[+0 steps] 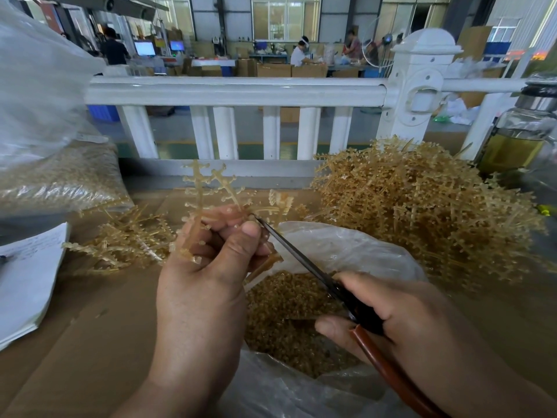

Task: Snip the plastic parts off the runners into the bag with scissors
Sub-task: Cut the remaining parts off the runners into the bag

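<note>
My left hand (208, 267) grips a tan plastic runner (208, 184) whose branches stick up above my fingers, small parts still on the tips. My right hand (398, 315) holds scissors (304, 263) with dark blades and brown handles. The blade tips meet the runner just by my left thumb. Below both hands lies an open clear plastic bag (346, 245) holding several small tan snipped parts (289, 315).
A big heap of uncut runners (422, 212) fills the right side, and a smaller pile of runners (126, 239) lies at the left. A filled bag (60, 179), white papers (27, 276), a glass bottle (524, 131) and a white railing (235, 89) surround the cardboard-covered table.
</note>
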